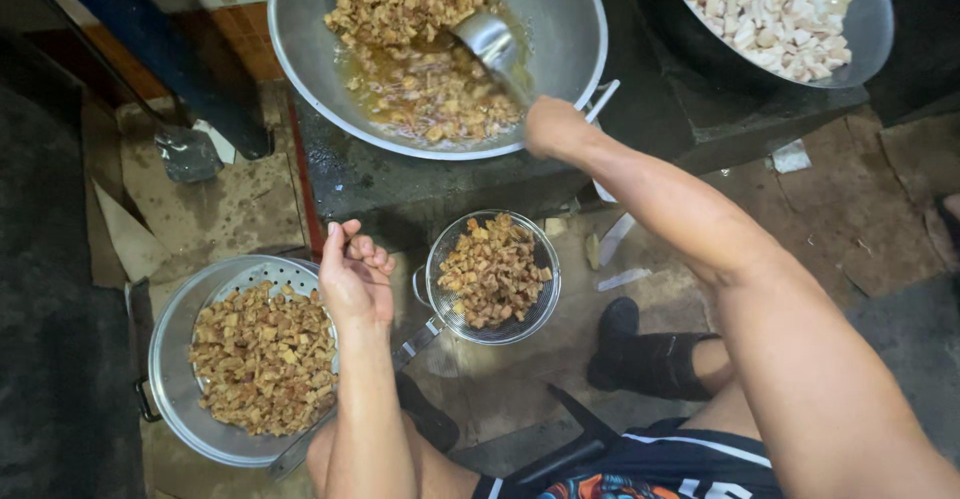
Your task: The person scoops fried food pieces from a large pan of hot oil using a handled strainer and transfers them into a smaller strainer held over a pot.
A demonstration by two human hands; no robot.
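At nine o'clock sits the colander point(175, 359) of fried pieces; the left hand point(355, 279), fingers loosely curled and empty, hovers beside the wire strainer point(492, 277), while at twelve o'clock the right hand point(553, 127) grips the ladle point(488, 41) in the wok point(560, 19), apparently mid-scoop, so lifting and draining probably follow.

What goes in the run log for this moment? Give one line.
right hand: gripping ladle in wok | left hand: empty, fingers curled, above wire strainer | colander: holds fried pieces
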